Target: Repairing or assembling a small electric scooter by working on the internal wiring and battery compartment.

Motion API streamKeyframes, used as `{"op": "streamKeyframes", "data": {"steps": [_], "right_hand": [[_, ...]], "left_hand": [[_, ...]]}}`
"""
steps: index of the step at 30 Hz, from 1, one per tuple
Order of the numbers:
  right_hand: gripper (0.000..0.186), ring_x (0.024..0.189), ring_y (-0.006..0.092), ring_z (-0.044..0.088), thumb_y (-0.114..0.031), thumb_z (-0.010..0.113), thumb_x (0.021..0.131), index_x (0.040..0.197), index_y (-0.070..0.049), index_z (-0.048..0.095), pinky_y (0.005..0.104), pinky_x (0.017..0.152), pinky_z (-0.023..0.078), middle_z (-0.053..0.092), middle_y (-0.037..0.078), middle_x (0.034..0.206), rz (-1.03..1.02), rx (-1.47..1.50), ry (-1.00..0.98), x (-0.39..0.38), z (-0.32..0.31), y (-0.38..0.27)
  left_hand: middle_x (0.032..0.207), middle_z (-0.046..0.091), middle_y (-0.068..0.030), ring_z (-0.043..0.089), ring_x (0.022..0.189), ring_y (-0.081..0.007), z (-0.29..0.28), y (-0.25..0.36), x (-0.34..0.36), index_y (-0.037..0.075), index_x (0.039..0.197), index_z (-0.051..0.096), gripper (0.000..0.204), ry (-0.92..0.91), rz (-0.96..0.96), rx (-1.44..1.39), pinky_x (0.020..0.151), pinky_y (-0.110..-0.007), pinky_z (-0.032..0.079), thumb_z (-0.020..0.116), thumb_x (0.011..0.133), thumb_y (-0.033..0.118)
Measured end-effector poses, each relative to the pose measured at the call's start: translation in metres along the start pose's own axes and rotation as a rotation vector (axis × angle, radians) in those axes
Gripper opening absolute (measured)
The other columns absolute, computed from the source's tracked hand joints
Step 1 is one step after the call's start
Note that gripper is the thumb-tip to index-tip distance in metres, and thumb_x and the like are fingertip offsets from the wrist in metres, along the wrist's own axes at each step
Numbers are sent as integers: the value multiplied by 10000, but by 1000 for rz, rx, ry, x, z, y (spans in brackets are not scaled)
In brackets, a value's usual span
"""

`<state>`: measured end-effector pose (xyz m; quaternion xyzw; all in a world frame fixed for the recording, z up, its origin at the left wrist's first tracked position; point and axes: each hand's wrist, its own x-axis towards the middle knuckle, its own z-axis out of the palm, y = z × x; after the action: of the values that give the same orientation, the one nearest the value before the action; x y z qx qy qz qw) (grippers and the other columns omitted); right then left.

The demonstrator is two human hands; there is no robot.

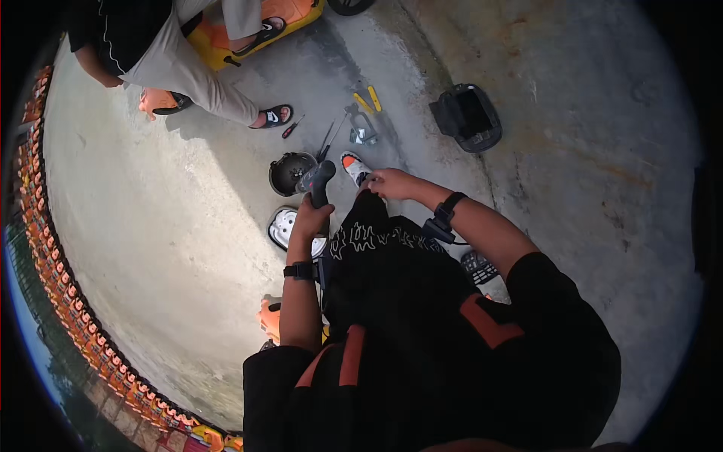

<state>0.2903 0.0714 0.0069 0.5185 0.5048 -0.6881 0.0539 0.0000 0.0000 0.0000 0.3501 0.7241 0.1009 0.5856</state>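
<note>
My left hand [309, 218] is wrapped round the grip of a dark cordless power drill [319, 181]. The drill's grey front end points down and left, over the rim of a round black bowl-shaped housing [286, 175] on the concrete. My right hand [394, 184] is bent, with its fingertips pressed together beside my black trouser leg and above my white and orange shoe [354, 169]. Whatever those fingers hold is too small to make out. Below the drill, partly hidden by my left arm, lies a white part with holes in a black rim [282, 225].
Ahead lie a red-handled screwdriver [290, 130], long thin tools [327, 141], yellow-handled pliers [367, 100] and a grey bracket [363, 134]. A black housing [476, 113] stands right. At the upper left, another person [188, 68] sits on an orange-yellow vehicle [215, 49]. Similar orange vehicles [83, 320] line the left.
</note>
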Motion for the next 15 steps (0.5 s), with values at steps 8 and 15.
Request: {"op": "streamKeyframes", "data": {"steps": [8, 15], "right_hand": [[480, 1074, 426, 572, -371, 556, 879, 1087, 55, 625, 453, 919, 459, 623, 276, 1101, 212, -872, 92, 86, -199, 22], [440, 1049, 411, 590, -354, 603, 890, 1098, 34, 600, 472, 902, 469, 630, 244, 1107, 172, -1013, 177, 322, -297, 58]], "left_hand": [[816, 657, -155, 650, 718, -247, 44, -174, 46, -66, 903, 625, 335, 68, -589, -243, 683, -386, 518, 718, 694, 179], [1172, 613, -266, 608, 1097, -397, 232, -210, -58, 23, 1409, 340, 895, 22, -708, -340, 916, -435, 485, 762, 652, 247]]}}
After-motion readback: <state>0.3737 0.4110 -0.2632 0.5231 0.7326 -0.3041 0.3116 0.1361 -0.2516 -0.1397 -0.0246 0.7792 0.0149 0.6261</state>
